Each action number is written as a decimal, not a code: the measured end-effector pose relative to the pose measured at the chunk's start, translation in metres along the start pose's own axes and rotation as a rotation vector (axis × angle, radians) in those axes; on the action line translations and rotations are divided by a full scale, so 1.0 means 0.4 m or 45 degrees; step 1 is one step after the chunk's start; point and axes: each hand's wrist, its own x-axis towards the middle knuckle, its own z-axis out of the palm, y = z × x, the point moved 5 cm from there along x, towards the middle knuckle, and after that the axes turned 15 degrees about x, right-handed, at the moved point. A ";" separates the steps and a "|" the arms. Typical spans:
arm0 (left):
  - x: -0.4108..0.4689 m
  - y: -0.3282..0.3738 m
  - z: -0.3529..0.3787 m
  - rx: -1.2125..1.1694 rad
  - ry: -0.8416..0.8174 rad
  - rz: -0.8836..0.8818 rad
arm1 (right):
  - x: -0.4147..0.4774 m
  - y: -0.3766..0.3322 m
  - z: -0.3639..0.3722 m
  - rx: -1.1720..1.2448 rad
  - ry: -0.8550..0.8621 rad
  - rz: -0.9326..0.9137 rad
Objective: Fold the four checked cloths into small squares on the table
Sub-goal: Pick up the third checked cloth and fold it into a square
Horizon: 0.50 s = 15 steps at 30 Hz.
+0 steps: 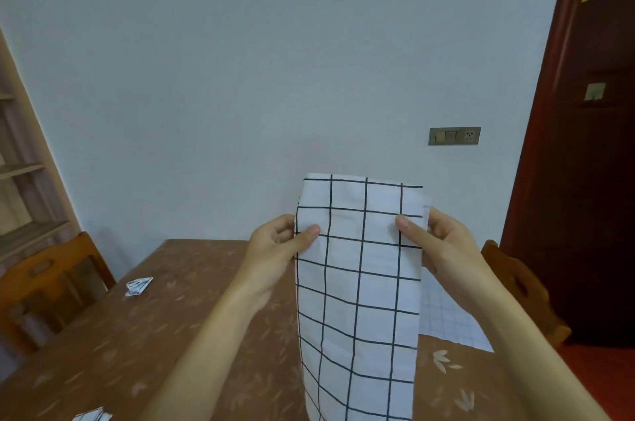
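Note:
A white cloth with a bold black grid (pixel 359 283) hangs upright above the table as a long narrow strip. My left hand (pixel 275 248) pinches its left edge near the top, thumb on the front. My right hand (pixel 436 241) pinches the right edge at the same height. The cloth's top folds back above my thumbs, and its bottom runs out of view. A second white cloth with a fine pale grid (pixel 453 317) lies flat on the table behind the held one, partly hidden. A small folded checked piece (pixel 91 416) shows at the bottom left edge.
The table (pixel 154 334) wears a brown leaf-patterned cover. A small crumpled blue-and-white item (pixel 138 285) lies near its left edge. Wooden chairs stand at the left (pixel 51 279) and right (pixel 522 286). A pale wall is behind, with a dark door (pixel 584 145) at right.

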 end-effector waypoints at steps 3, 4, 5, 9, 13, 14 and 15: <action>0.005 0.020 -0.010 0.015 0.032 0.038 | -0.004 0.023 -0.010 -0.122 -0.036 0.037; 0.005 0.023 -0.012 0.028 0.042 0.055 | -0.005 0.035 -0.018 -0.173 -0.033 0.035; 0.004 0.024 -0.014 0.041 0.046 0.069 | -0.007 0.041 -0.024 -0.225 -0.011 0.030; -0.004 0.033 -0.031 0.152 -0.015 0.134 | -0.013 0.034 -0.037 -0.261 0.041 -0.055; -0.007 0.057 -0.054 0.329 -0.044 0.250 | -0.006 0.011 -0.048 -0.268 0.068 -0.166; -0.007 0.062 -0.060 0.331 -0.046 0.261 | -0.005 0.007 -0.048 -0.264 0.074 -0.179; -0.007 0.065 -0.065 0.342 -0.055 0.270 | -0.005 0.004 -0.046 -0.248 0.080 -0.182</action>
